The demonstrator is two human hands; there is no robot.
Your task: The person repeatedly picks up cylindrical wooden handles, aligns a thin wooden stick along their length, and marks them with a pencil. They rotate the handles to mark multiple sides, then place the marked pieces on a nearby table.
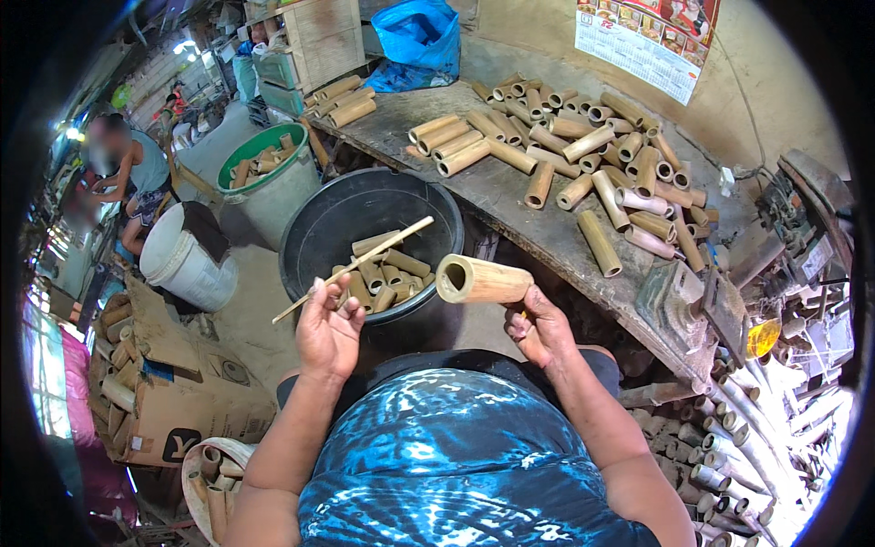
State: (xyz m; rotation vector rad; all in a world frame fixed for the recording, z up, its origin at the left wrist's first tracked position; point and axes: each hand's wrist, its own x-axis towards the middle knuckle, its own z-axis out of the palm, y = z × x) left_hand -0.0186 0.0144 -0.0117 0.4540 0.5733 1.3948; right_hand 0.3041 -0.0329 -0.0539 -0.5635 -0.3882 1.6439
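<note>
My left hand (330, 330) pinches a thin pale bamboo stick (390, 243) between its fingers, the stick slanting up to the right across a black tub (299, 223). Held by its right end, a short bamboo tube (492, 281) lies level in my right hand (541, 330), its open hollow end turned toward the left. The stick and the tube are apart. Below them, several cut bamboo tubes (407, 263) rest inside the tub.
A wooden bench (401, 118) bears many bamboo tubes (583, 143) and a blue bag (421, 46). A metal vise-like machine (684, 296) stands at right. Leftward are a green-rimmed bin (273, 202), a white bucket (187, 264), a cardboard box (205, 397) and another person (146, 169).
</note>
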